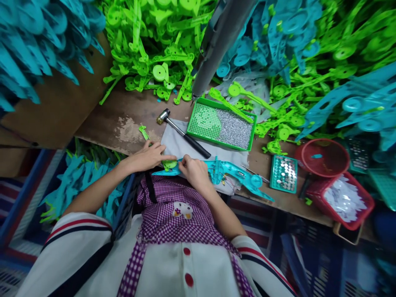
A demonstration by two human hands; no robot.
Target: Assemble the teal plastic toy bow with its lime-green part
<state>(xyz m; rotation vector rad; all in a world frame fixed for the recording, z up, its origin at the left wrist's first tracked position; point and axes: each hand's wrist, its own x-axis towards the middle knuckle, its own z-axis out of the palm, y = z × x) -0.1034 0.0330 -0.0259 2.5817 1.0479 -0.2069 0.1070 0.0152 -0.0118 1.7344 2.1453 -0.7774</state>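
Observation:
A long blue plastic part [235, 169] lies along the front edge of the bench, close to the apron. My right hand [195, 171] is closed over its left portion, thumb and fingertips pinched together near the left end. My left hand [148, 156] rests over a lime-green plastic arm [169, 165], fingers bent around it and one finger pointing toward my right hand. The green arm meets the blue part's left end. Another green end [143, 132] sticks out beyond my left hand; whether it is the same piece is hidden.
A hammer [185, 134] lies on a grey cloth [170, 138]. Behind it stands a green tray [222, 144] of small metal pieces. Rightward are a teal tray [284, 190] of round pieces, a red bowl [301, 159] and a red basket [334, 214]. Green parts [161, 72] pile up behind.

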